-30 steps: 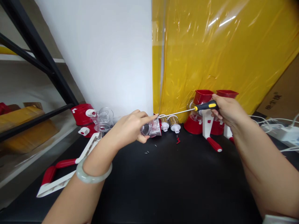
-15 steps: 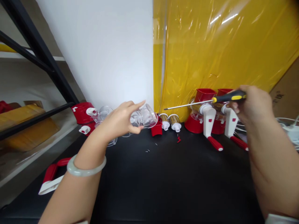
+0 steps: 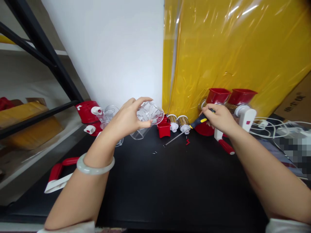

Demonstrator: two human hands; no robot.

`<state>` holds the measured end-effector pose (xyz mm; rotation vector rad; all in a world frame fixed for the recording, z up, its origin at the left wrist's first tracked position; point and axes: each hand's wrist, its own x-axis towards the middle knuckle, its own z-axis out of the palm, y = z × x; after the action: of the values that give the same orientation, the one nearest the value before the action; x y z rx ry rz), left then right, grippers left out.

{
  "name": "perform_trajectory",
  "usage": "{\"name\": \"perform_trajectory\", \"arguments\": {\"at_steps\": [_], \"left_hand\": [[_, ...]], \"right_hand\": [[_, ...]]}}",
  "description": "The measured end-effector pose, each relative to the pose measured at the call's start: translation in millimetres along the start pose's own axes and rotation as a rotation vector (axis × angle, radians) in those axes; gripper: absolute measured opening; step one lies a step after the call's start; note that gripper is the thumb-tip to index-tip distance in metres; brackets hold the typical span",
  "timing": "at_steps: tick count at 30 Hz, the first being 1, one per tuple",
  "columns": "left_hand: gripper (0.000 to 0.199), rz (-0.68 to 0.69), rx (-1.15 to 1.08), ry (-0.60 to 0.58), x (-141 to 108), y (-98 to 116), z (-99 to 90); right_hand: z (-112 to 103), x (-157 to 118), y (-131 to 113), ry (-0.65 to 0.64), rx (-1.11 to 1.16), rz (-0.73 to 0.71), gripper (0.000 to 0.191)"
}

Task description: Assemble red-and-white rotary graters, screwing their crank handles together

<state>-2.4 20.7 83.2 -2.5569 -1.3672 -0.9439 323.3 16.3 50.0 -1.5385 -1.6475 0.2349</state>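
Note:
My left hand (image 3: pixel 127 118) is closed around a clear plastic housing (image 3: pixel 155 111), holding it tilted above the black table (image 3: pixel 182 187). In my right hand (image 3: pixel 220 118) is a screwdriver (image 3: pixel 200 121) with a black and yellow handle. Its metal shaft points down and left, the tip close to the tabletop; whether it touches a screw there I cannot tell. Small loose screws (image 3: pixel 155 152) lie just left of the tip. Behind the shaft are two metal grater drums (image 3: pixel 182 121) with white ends and a red plastic piece (image 3: pixel 164 130). A small red part (image 3: pixel 187 141) lies nearby.
Red and white rotary graters (image 3: pixel 243 95) stand at the back right, partly behind my right hand. Beyond them are white cables (image 3: pixel 267 127) and a cardboard box (image 3: pixel 295 105). On the left lie a crank handle (image 3: pixel 56 171) and red bases (image 3: pixel 87 111), beside a black-framed shelf (image 3: pixel 64 85).
My right hand has swung left and inward, lowering the screwdriver from nearly level in the air to a slant with its tip near the tabletop. My left hand still holds the clear housing.

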Motion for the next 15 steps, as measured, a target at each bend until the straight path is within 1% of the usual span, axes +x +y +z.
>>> {"name": "perform_trajectory", "arguments": {"at_steps": [4,8,15], "left_hand": [[0.063,-0.005,-0.014,-0.025,0.7,1.2,0.0],[0.062,-0.049,-0.013,-0.053,1.3,0.1,3.2],[0.068,-0.153,0.072,-0.12,-0.2,-0.1,21.6]], "right_hand": [[4.7,-1.5,-0.8,0.013,0.009,0.011,0.021],[7.8,-1.3,0.1,-0.001,-0.002,0.012,0.021],[8.5,0.7,4.4,-0.01,-0.024,0.039,0.023]]}}
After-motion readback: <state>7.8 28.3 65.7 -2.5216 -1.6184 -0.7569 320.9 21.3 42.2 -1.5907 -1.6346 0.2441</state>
